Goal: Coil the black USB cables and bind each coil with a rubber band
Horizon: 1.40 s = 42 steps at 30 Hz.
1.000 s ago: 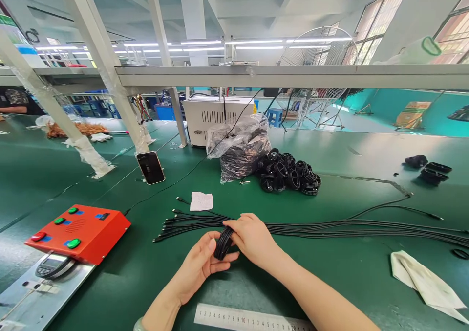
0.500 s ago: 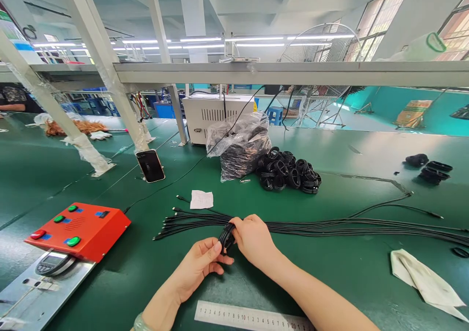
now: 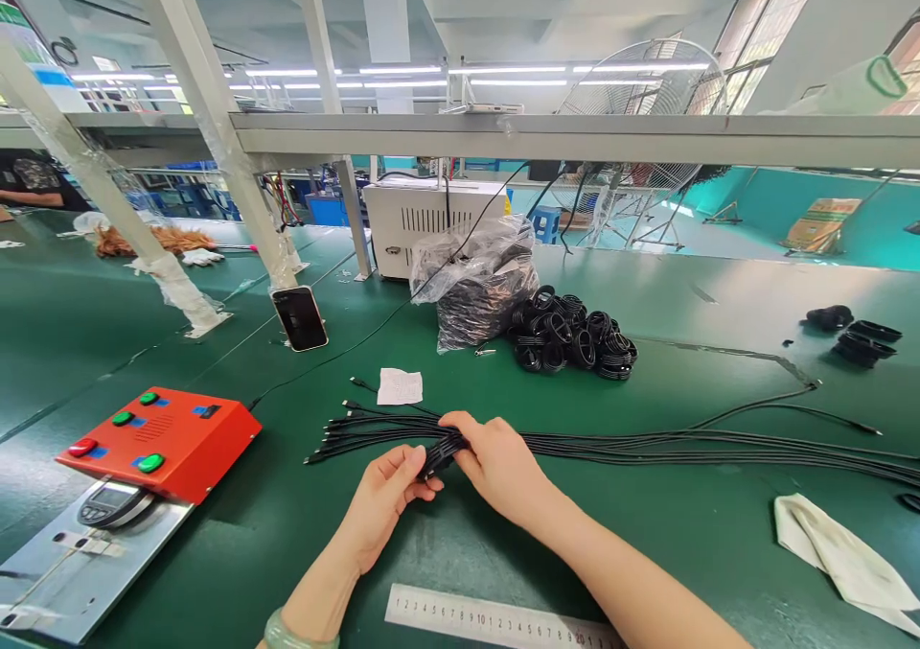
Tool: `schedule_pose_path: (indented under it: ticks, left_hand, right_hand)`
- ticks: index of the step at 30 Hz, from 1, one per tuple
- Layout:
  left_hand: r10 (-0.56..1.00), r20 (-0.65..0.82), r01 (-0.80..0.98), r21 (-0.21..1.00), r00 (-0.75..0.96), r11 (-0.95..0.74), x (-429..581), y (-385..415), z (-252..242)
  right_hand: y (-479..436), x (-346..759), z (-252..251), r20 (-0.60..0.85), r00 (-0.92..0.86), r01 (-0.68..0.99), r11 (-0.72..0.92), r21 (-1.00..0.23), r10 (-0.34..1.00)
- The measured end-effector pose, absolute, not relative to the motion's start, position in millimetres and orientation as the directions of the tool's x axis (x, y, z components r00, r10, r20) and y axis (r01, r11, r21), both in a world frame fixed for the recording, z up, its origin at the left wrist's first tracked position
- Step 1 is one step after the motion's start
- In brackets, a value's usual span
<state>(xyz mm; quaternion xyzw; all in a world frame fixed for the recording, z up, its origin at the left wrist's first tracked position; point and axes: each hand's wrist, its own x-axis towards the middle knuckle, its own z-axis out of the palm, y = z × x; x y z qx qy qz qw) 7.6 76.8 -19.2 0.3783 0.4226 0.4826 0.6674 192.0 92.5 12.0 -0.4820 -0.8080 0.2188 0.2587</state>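
The black cable bundle (image 3: 442, 455) runs across the green bench mat (image 3: 647, 544) just in front of the person, light, limp and smooth enough to slide apart, so the gathered middle looks the surest place to hold. There the left hand (image 3: 384, 496) pinches it between thumb and fingertips, while the right hand (image 3: 499, 467) wraps it with its fingers (image 3: 460, 426) curled over, pressed together. Farther off, a clear plastic bag (image 3: 478, 294) sags around dark cable coils, with a heap of loose black coils (image 3: 571, 337) just to its right.
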Motion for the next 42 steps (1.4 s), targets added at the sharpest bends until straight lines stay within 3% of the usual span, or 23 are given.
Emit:
schedule_pose_path:
  ticks: [4, 7, 10, 12, 21, 29, 36, 42]
  left_hand:
    - [0.978, -0.167, -0.336, 0.920, 0.125, 0.200, 7, 79, -19]
    - [0.984, -0.141, -0.327, 0.930, 0.108, 0.169, 9, 78, -20]
    - [0.986, -0.125, -0.309, 0.939, 0.109, 0.153, 12, 76, -20]
    - [0.986, -0.121, -0.302, 0.941, 0.116, 0.151, 13, 75, -20]
    - [0.986, -0.118, -0.294, 0.944, 0.118, 0.148, 8, 76, -18]
    - [0.989, -0.110, -0.231, 0.964, 0.098, 0.130, 8, 75, -17]
    - [0.995, -0.076, -0.180, 0.980, 0.062, 0.086, 10, 73, -16]
    - [0.998, -0.066, -0.141, 0.988, 0.012, 0.067, 11, 74, -22]
  right_hand:
    - [95, 204, 20, -0.021, -0.599, 0.337, 0.229, -0.913, 0.801]
    - [96, 205, 19, -0.088, -0.709, 0.181, 0.059, -0.982, 0.700]
    - [97, 202, 17, -0.072, -0.794, 0.093, 0.005, -0.996, 0.604]
    - [98, 201, 16, -0.063, -0.810, 0.086, 0.012, -0.996, 0.583]
    - [100, 198, 7, -0.093, -0.694, 0.266, 0.133, -0.955, 0.714]
    - [98, 196, 4, -0.100, -0.706, 0.154, 0.014, -0.988, 0.701]
    - [91, 183, -7, -0.135, -0.557, 0.056, -0.125, -0.991, 0.820]
    - [85, 175, -13, -0.124, -0.443, 0.104, -0.086, -0.991, 0.888]
